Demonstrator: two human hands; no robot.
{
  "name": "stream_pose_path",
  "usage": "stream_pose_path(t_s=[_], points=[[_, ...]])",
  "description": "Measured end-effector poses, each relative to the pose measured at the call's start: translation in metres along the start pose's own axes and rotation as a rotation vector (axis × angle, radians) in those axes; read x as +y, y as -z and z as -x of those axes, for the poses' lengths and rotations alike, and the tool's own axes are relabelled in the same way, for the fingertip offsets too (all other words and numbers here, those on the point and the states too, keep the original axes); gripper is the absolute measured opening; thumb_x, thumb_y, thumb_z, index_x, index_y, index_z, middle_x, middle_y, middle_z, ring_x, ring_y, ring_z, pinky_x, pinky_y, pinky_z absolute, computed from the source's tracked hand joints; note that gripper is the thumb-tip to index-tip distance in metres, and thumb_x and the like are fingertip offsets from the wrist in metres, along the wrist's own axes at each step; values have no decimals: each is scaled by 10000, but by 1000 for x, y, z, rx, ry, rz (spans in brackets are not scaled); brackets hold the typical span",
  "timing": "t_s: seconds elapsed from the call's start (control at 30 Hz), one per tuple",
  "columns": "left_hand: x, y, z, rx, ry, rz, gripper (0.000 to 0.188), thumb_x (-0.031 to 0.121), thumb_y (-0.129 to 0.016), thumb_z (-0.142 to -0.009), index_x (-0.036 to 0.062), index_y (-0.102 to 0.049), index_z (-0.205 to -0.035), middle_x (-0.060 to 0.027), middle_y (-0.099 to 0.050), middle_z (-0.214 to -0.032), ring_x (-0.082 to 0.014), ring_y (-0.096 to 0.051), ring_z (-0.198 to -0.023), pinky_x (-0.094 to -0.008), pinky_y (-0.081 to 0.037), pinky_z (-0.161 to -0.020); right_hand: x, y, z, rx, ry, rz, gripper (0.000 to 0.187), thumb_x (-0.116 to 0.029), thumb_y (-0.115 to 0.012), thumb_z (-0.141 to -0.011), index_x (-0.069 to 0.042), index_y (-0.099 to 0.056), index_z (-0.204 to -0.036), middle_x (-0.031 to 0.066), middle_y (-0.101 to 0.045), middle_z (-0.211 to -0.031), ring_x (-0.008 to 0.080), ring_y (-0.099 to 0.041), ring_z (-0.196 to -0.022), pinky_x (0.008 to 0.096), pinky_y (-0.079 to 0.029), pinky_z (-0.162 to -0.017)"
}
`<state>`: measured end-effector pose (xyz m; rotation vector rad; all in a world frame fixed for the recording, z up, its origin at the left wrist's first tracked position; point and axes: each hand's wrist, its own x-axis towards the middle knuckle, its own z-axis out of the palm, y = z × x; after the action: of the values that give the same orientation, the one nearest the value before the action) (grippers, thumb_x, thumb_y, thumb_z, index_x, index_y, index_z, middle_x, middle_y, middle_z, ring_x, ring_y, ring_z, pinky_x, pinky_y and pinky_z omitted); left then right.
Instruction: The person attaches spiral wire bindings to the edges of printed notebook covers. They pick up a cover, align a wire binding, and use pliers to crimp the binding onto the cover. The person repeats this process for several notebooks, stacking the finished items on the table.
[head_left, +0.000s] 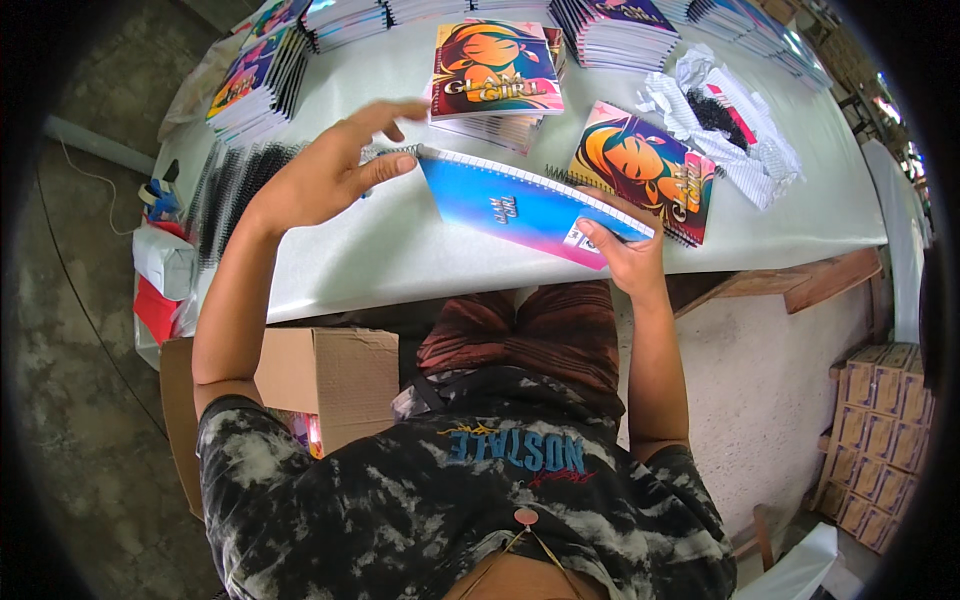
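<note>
My right hand grips a notebook with a blue-to-pink cover by its right end, thumb on the cover beside a white label. The notebook is held tilted above the table, its punched edge facing away from me. At its left end a dark spiral coil sticks out past the holes. My left hand is beside that coil, thumb and fingers spread apart. Partly behind my left hand and forearm lies a heap of loose black spiral coils.
A stack of illustrated notebooks stands ahead, with one spiral-bound notebook lying to its right. Crumpled paper holds more black coils. More notebook piles line the table's far edge. An open cardboard box stands below the table's near edge.
</note>
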<state>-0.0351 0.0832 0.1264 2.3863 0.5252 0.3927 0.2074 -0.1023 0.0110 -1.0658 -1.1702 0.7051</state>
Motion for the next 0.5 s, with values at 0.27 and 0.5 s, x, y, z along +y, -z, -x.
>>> stream_pose_path(t_s=[0.27,0.5], points=[[6,3,-4,19,-215,-342,225,127,-654,-811,-18,-552,-950,-69,-582,-815,-151,-537,-767,-278,-453,-684,1,-3,0,11,14,6,276,17,-618,-814,38,-600,-1088,68,-651,-994,66,-563,-802,216,-473,-735],[-22,17,-7,-313,228,374,242,227,-536,-913,21,-627,-1002,-10,-597,-753,-102,-524,-690,-244,-453,-675,0,-3,3,-54,-24,-28,264,13,-607,-824,43,-599,-1086,55,-653,-955,72,-569,-785,221,-477,-718]])
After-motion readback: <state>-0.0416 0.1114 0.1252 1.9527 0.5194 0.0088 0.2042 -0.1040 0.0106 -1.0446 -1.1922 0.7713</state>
